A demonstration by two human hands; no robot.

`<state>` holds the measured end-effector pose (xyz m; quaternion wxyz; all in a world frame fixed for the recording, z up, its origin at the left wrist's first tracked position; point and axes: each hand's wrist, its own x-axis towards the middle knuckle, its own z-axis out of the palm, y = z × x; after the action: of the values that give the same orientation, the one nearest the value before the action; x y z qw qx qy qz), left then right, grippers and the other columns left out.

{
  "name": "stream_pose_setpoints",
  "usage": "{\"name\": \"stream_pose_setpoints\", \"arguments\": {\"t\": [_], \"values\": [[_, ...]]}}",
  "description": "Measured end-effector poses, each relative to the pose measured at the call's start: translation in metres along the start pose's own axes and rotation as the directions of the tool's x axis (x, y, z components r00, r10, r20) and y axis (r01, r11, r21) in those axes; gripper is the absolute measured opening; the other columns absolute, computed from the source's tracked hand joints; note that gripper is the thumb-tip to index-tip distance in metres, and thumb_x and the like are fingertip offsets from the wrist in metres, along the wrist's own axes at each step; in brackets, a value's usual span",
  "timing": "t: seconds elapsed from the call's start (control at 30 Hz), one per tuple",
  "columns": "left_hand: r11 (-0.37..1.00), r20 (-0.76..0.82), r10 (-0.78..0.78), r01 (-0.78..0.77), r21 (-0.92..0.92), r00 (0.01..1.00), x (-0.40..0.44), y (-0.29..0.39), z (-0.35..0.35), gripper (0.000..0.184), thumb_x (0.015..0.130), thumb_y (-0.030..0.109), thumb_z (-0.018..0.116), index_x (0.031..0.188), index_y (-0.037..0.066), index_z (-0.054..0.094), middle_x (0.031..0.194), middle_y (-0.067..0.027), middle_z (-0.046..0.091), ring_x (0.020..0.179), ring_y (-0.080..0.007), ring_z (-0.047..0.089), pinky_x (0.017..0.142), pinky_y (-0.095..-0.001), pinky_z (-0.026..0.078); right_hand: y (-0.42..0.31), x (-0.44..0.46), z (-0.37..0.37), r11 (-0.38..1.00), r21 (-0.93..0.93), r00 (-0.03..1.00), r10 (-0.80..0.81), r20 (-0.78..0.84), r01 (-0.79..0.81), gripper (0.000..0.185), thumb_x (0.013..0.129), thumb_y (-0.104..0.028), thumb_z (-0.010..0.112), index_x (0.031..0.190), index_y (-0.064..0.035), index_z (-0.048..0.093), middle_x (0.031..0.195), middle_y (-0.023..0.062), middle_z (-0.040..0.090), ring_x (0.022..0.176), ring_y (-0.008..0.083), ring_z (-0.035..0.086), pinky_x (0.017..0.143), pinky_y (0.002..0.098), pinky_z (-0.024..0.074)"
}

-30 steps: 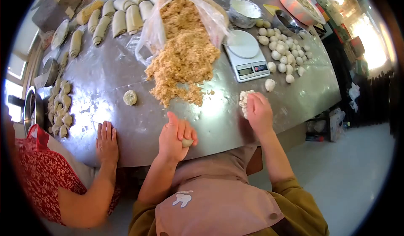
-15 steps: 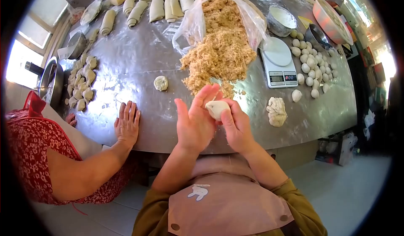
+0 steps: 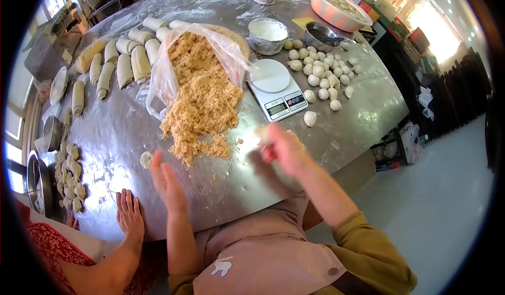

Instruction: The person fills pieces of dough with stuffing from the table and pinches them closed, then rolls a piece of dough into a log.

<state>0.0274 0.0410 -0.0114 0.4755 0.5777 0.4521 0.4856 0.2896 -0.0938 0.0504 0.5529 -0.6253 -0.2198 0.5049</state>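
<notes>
My right hand (image 3: 285, 150), smeared by motion, is raised over the table right of the filling, with its fingers closed on a pale dough ball (image 3: 261, 132) that shows only as a blur. My left hand (image 3: 169, 185) is open and holds nothing, its fingers stretched out beside a small flattened dough piece (image 3: 146, 160) on the metal table. Between and beyond the hands, crumbly tan filling (image 3: 202, 108) spills from a clear plastic bag (image 3: 159, 91). A lump of dough behind my right hand is mostly hidden.
A kitchen scale (image 3: 278, 90) stands beyond my right hand, with many round dough balls (image 3: 319, 71) behind it. Dough rolls (image 3: 124, 70) lie at the far left, cut dough pieces (image 3: 70, 176) nearer. A co-worker's hand (image 3: 129, 213) rests on the table at left.
My hands have parted: the right carried the dough ball away to the right, the left moved left, emptied. The view has turned to the right.
</notes>
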Motion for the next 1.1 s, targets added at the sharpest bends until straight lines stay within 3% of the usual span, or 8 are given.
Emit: {"name": "stream_pose_setpoints", "arguments": {"t": [0.07, 0.17, 0.37, 0.47, 0.7, 0.8, 0.9, 1.1], "values": [[0.968, -0.178, 0.044, 0.001, 0.249, 0.983, 0.025, -0.029, -0.029, 0.055, 0.102, 0.041, 0.046, 0.137, -0.002, 0.046, 0.144, -0.0181, 0.043, 0.136, -0.0284, 0.037, 0.111, -0.0415, 0.03, -0.01, 0.033, -0.07, 0.917, 0.338, 0.973, -0.168, -0.158, 0.213, 0.057, 0.102, -0.054, 0.039, 0.12, -0.0028, 0.056, 0.101, 0.0097, 0.064, 0.074, 0.0145, 0.06, 0.067, 0.0267, 0.0505], [0.784, -0.313, 0.122, 0.102, 0.612, 0.942, 0.047, -0.054, -0.056, 0.054, 0.101, 0.038, 0.05, 0.134, -0.004, 0.048, 0.143, -0.0221, 0.043, 0.135, -0.0343, 0.038, 0.112, -0.044, 0.029, -0.054, 0.039, -0.088, 0.76, 0.376, 0.783, -0.269, -0.561, 0.53, 0.069, 0.1, -0.059, 0.041, 0.131, 0.0029, 0.046, 0.12, 0.0133, 0.06, 0.083, 0.0193, 0.064, 0.072, 0.0291, 0.0527], [0.632, -0.129, 0.076, 0.052, 0.774, 0.989, 0.065, -0.067, -0.056, 0.047, 0.096, 0.037, 0.056, 0.126, 0.0, 0.057, 0.14, -0.0186, 0.05, 0.132, -0.0361, 0.042, 0.11, -0.0478, 0.029, 0.01, 0.035, -0.033, 0.972, 0.159, 0.976, -0.147, -0.161, 0.173, 0.05, 0.096, -0.03, 0.062, 0.131, 0.0038, 0.05, 0.123, 0.0114, 0.063, 0.085, 0.0171, 0.065, 0.074, 0.029, 0.0532], [0.671, -0.06, 0.18, -0.078, 0.737, 0.982, 0.066, -0.069, -0.057, 0.035, 0.087, 0.025, 0.068, 0.113, 0.002, 0.061, 0.113, -0.0156, 0.063, 0.105, -0.0338, 0.059, 0.092, -0.0434, 0.045, 0.043, 0.025, 0.011, 0.915, -0.306, 0.958, -0.285, -0.032, 0.262, 0.05, 0.09, -0.022, 0.07, 0.131, 0.0003, 0.05, 0.123, 0.0137, 0.061, 0.082, 0.0162, 0.066, 0.072, 0.0294, 0.0537], [0.893, -0.268, 0.057, 0.071, 0.445, 0.962, 0.027, -0.035, -0.039, 0.032, 0.082, 0.015, 0.075, 0.108, 0.004, 0.059, 0.094, -0.0079, 0.063, 0.09, -0.023, 0.062, 0.079, -0.0367, 0.05, 0.082, 0.037, 0.065, 0.24, -0.844, 0.763, -0.59, 0.266, 0.48, 0.076, 0.073, -0.027, 0.082, 0.135, -0.0045, 0.045, 0.141, 0.0186, 0.04, 0.103, 0.0331, 0.061, 0.088, 0.0406, 0.0511], [0.978, -0.225, -0.179, 0.197, 0.061, 0.958, 0.01, -0.039, -0.041, 0.025, 0.084, 0.014, 0.073, 0.105, 0.007, 0.061, 0.093, -0.0032, 0.062, 0.081, -0.0146, 0.06, 0.072, -0.0305, 0.05, 0.081, 0.059, 0.09, 0.36, -0.792, 0.814, -0.513, 0.273, 0.493, 0.07, 0.075, -0.024, 0.079, 0.134, -0.0052, 0.047, 0.132, 0.0195, 0.045, 0.108, 0.0377, 0.057, 0.088, 0.0425, 0.0505], [0.534, 0.069, -0.624, 0.489, -0.69, 0.778, -0.005, -0.029, -0.048, 0.019, 0.088, 0.014, 0.071, 0.103, 0.009, 0.061, 0.093, -0.0029, 0.062, 0.076, -0.0138, 0.059, 0.065, -0.0315, 0.05, 0.083, 0.074, 0.109, 0.434, -0.782, 0.836, -0.514, 0.194, 0.448, 0.05, 0.079, -0.02, 0.075, 0.122, -0.0062, 0.056, 0.115, 0.0181, 0.053, 0.098, 0.0369, 0.059, 0.083, 0.0432, 0.0511], [0.074, 0.407, -0.591, 0.549, -0.833, 0.696, -0.024, 0.0, -0.056, 0.018, 0.092, 0.007, 0.059, 0.11, 0.003, 0.06, 0.106, -0.0111, 0.063, 0.096, -0.0284, 0.063, 0.083, -0.037, 0.055, 0.072, 0.067, 0.091, 0.54, -0.758, 0.909, -0.38, 0.169, 0.366, 0.033, 0.08, -0.019, 0.073, 0.109, -0.0059, 0.064, 0.105, 0.0169, 0.058, 0.087, 0.0337, 0.061, 0.078, 0.0403, 0.0512]]}}
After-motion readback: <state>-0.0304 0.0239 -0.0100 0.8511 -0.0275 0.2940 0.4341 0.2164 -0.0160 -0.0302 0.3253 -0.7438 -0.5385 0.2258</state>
